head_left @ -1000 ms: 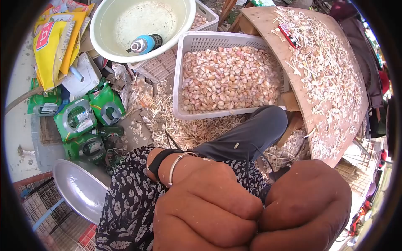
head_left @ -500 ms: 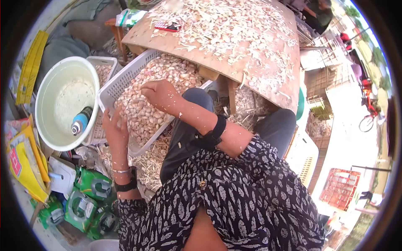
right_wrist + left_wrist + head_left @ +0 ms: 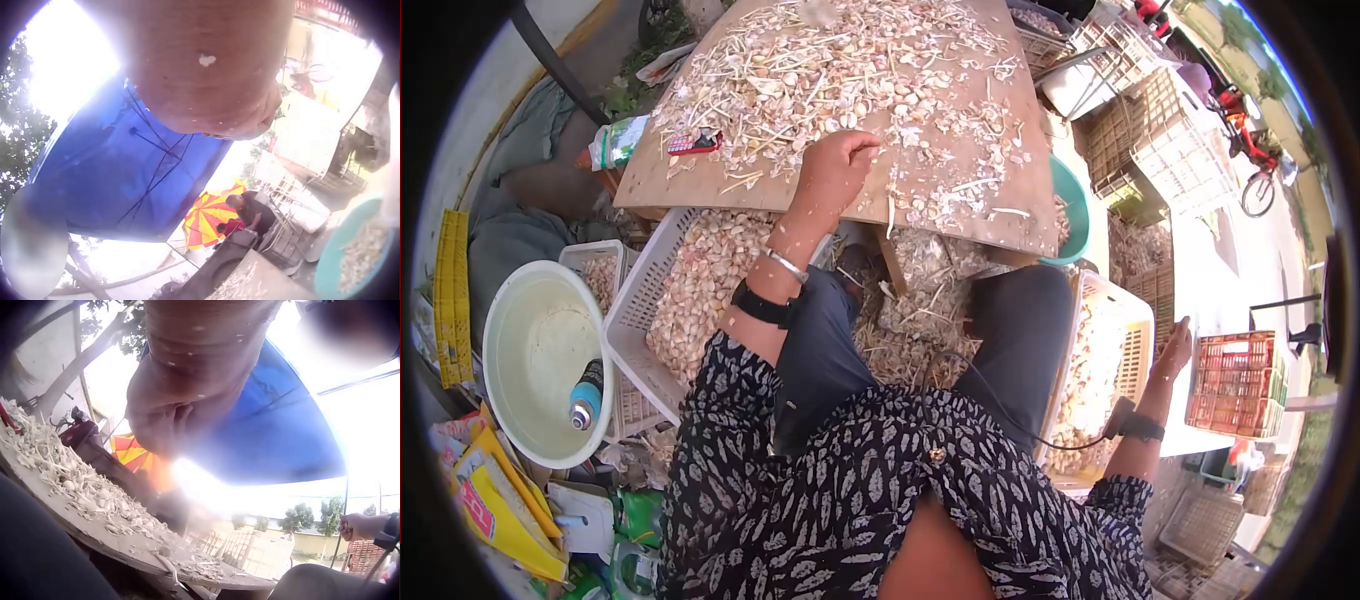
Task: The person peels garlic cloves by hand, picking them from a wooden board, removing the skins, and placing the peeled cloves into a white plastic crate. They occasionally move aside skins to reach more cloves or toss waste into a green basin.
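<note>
My left hand (image 3: 835, 175) hovers over the near edge of a wooden board (image 3: 635, 180) strewn with garlic cloves, skins and stalks (image 3: 820, 75). Its fingers bend loosely, and nothing shows between them. Below that forearm, a white plastic crate (image 3: 635, 285) holds many garlic cloves (image 3: 710, 270). Far out to my right, my right hand (image 3: 1173, 350) hangs beyond a second crate (image 3: 1138, 345) of pale cloves. This hand also appears at the right edge of the left wrist view, fingers loosely curled, with no thing visible in it.
A pale basin (image 3: 510, 400) with a blue bottle (image 3: 587, 395) stands at left. A red calculator (image 3: 695, 142) lies on the board. A teal basin (image 3: 1078, 195) sits by the board's right corner. Stacked crates (image 3: 1175, 140) stand farther right. A person (image 3: 256, 212) is beyond the board.
Both hands were curled close to the head camera, then lowered to the garlic crate. Since then the left hand has moved over the board and the right hand far out right. The view has turned right.
</note>
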The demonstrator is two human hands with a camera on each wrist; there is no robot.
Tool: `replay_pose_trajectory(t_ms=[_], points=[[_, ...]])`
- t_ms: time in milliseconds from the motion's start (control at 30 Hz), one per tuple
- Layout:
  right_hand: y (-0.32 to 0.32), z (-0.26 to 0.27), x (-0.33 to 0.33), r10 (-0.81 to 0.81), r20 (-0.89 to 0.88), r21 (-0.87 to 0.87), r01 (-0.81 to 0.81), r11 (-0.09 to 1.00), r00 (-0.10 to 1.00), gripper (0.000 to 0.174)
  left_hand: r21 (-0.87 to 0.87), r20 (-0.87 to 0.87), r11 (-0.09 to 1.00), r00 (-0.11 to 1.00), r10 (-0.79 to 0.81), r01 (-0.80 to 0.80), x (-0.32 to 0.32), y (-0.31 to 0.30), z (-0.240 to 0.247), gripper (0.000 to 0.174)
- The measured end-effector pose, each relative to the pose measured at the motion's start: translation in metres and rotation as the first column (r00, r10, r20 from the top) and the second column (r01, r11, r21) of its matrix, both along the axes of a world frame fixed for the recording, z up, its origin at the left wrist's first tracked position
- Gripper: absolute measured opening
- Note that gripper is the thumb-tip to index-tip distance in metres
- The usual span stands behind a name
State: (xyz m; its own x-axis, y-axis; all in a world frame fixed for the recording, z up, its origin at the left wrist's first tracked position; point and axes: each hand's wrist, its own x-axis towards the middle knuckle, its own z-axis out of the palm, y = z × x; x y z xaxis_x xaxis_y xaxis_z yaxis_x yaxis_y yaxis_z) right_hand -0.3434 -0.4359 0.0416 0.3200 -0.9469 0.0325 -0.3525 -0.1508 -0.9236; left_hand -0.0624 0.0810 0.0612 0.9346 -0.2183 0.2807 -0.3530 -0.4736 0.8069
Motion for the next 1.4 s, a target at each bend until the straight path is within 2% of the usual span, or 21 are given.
replay_pose_trajectory(t_ms=[33, 67, 100, 133, 200, 233, 333, 400, 567, 667, 700, 733, 800, 833, 933, 1033, 1100, 1167, 1233, 1267, 1400], points=[[-0.025, -0.037, -0.017, 0.024, -0.160, 0.001, -0.024, 1.000, 0.987, 0.051, 0.056, 0.126, 0.998, 0.992, -0.013, 0.006, 0.027, -0.018, -0.001, 0.019], [-0.067, -0.078, -0.040, 0.308, -0.436, 0.066, -0.311, 0.948, 0.846, 0.051, 0.113, 0.248, 0.994, 0.968, -0.037, 0.009, 0.051, -0.034, -0.003, 0.017], [-0.037, -0.075, -0.046, 0.347, -0.635, 0.106, -0.367, 0.924, 0.691, 0.046, 0.117, 0.246, 0.993, 0.968, -0.044, 0.015, 0.077, -0.047, -0.011, 0.017], [-0.033, -0.092, -0.048, 0.224, -0.725, -0.045, -0.369, 0.928, 0.651, 0.043, 0.225, 0.350, 0.974, 0.930, -0.109, 0.030, 0.104, -0.062, -0.023, 0.016], [-0.012, -0.102, -0.043, 0.220, -0.500, -0.031, -0.271, 0.962, 0.837, 0.035, 0.392, 0.473, 0.918, 0.843, -0.258, 0.061, 0.142, -0.092, -0.048, 0.015], [-0.006, -0.097, -0.038, 0.281, -0.519, -0.006, -0.333, 0.943, 0.807, 0.031, 0.573, 0.388, 0.819, 0.868, -0.310, 0.037, 0.152, -0.103, -0.050, 0.015], [0.005, -0.106, -0.034, 0.172, -0.368, 0.110, -0.140, 0.984, 0.914, 0.030, 0.746, 0.253, 0.660, 0.880, -0.402, 0.087, 0.176, -0.122, -0.073, 0.015], [0.005, -0.095, -0.019, 0.135, -0.412, 0.012, -0.143, 0.990, 0.901, 0.026, 0.744, 0.222, 0.661, 0.900, -0.374, 0.091, 0.171, -0.119, -0.073, 0.013], [0.007, -0.068, 0.047, 0.274, -0.041, 0.073, -0.270, 0.960, 0.961, 0.028, 0.643, 0.275, 0.753, 0.875, -0.398, 0.141, 0.145, -0.100, -0.065, 0.011], [0.052, -0.001, 0.097, 0.453, 0.043, -0.059, -0.450, 0.891, 0.891, 0.025, 0.442, 0.409, 0.897, 0.890, -0.200, -0.001, 0.127, -0.091, -0.051, 0.009], [0.066, 0.011, 0.114, 0.504, 0.053, -0.044, -0.502, 0.864, 0.862, 0.023, 0.031, 0.050, 0.998, 0.997, -0.065, 0.063, 0.118, -0.085, -0.032, 0.008], [0.081, 0.022, 0.132, 0.570, 0.044, -0.060, -0.567, 0.821, 0.821, 0.023, -0.379, -0.343, 0.923, 0.936, -0.072, -0.068, 0.108, -0.077, -0.017, 0.007], [0.114, 0.033, 0.172, 0.703, 0.062, -0.123, -0.694, 0.710, 0.708, 0.022, -0.847, -0.350, 0.511, 0.877, -0.328, -0.147, 0.086, -0.053, -0.006, 0.008], [0.133, 0.035, 0.194, 0.775, 0.087, -0.166, -0.758, 0.630, 0.625, 0.022, -0.920, -0.311, 0.355, 0.863, -0.397, -0.169, 0.079, -0.046, -0.006, 0.008], [0.189, 0.030, 0.270, 0.878, -0.099, -0.140, -0.880, 0.454, 0.469, 0.020, -0.961, -0.251, 0.019, 0.837, -0.485, -0.278, 0.067, -0.014, -0.014, 0.009], [0.225, -0.012, 0.358, 0.914, -0.278, -0.303, -0.930, 0.209, 0.296, 0.017, -0.813, -0.487, -0.171, 0.811, -0.323, -0.556, 0.061, -0.007, -0.007, 0.013], [0.249, -0.025, 0.407, 0.909, -0.305, -0.492, -0.864, 0.104, 0.283, 0.016, -0.812, -0.477, -0.201, 0.822, -0.311, -0.548, 0.082, 0.006, -0.045, 0.012], [0.262, -0.042, 0.459, 0.902, -0.389, -0.445, -0.896, -0.005, 0.188, 0.021, -0.817, -0.454, -0.226, 0.834, -0.313, -0.530, 0.096, 0.007, -0.060, 0.012], [0.288, -0.055, 0.485, 0.785, -0.500, -0.623, -0.781, -0.034, 0.365, 0.032, -0.839, -0.430, -0.167, 0.820, -0.377, -0.517, 0.098, -0.001, -0.060, 0.012], [0.297, -0.059, 0.487, 0.777, -0.567, -0.497, -0.866, -0.057, 0.274, 0.043, -0.821, -0.448, -0.167, 0.797, -0.405, -0.546, 0.099, -0.007, -0.056, 0.011], [0.309, -0.062, 0.447, 0.727, -0.667, -0.489, -0.833, -0.258, 0.166, 0.049, -0.791, -0.475, -0.164, 0.760, -0.444, -0.590, 0.093, -0.015, -0.057, 0.010]])
